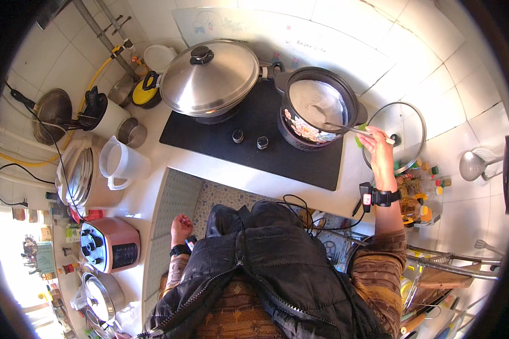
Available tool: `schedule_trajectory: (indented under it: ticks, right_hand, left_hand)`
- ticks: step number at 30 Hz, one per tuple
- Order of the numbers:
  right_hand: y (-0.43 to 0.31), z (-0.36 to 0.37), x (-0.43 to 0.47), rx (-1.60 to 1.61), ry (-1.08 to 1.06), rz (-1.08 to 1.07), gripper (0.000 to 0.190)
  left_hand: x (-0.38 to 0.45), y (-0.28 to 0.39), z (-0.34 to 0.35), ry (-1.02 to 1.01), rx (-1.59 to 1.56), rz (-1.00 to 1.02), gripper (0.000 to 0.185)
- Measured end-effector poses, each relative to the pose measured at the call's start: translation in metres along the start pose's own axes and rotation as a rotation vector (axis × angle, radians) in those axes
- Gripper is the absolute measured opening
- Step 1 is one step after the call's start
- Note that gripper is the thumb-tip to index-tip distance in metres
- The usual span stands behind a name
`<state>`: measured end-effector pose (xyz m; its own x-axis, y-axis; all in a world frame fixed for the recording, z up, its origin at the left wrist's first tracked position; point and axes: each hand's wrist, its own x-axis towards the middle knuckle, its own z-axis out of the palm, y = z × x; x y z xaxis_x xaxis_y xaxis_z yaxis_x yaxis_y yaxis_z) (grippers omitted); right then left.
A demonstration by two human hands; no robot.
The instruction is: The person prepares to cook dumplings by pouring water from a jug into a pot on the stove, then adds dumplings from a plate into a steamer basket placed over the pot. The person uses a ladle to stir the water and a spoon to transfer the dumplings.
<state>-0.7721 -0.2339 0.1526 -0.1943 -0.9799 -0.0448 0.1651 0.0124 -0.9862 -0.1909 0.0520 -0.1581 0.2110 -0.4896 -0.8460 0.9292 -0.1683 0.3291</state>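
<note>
On the right burner sits a dark pot (296, 123) with a floral pattern, holding a whitish, cloudy liquid (314, 95). A metal spoon (341, 126) dips into the liquid and leans across the pot's right rim. My right hand (378, 146) grips its handle, just beyond that rim. Beneath and beside this hand, a glass lid (416, 116) with a metal rim rests tilted near the wall. My left hand (181, 229) hangs low in front of the counter, its fingers curled, with nothing visible in them.
A wok with a domed steel lid (225, 80) stands on the left of the black cooktop (212, 144). A plastic jug (129, 163) and a pink appliance (112, 245) line the left counter. Several bottles (413, 203) crowd the right, and a black cable (305, 203) loops below the counter edge.
</note>
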Motion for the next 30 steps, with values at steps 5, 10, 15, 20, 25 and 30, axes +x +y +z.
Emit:
schedule_trajectory:
  ticks: [5, 10, 15, 20, 25, 30]
  right_hand:
    - [0.028, 0.011, 0.013, 0.346, 0.063, 0.131, 0.021]
    - [0.035, 0.021, 0.01, 0.343, 0.045, -0.032, 0.021]
    - [0.026, 0.021, 0.001, 0.168, 0.085, -0.166, 0.024]
    - [0.027, 0.017, -0.004, 0.057, 0.068, -0.274, 0.027]
    - [0.037, 0.016, -0.004, -0.177, 0.03, -0.379, 0.023]
    - [0.047, 0.021, -0.003, -0.535, -0.066, -0.616, 0.023]
  left_hand:
    - [-0.002, 0.001, -0.001, -0.002, -0.009, 0.004, 0.011]
    - [-0.007, 0.002, -0.004, 0.02, -0.039, 0.006, 0.01]
    - [-0.006, 0.0, -0.007, -0.055, 0.004, 0.014, 0.011]
    - [-0.004, -0.002, -0.002, -0.027, 0.036, 0.022, 0.011]
    - [-0.005, -0.004, 0.002, -0.028, 0.005, 0.009, 0.013]
    - [-0.004, -0.004, -0.002, 0.011, 0.015, 0.001, 0.01]
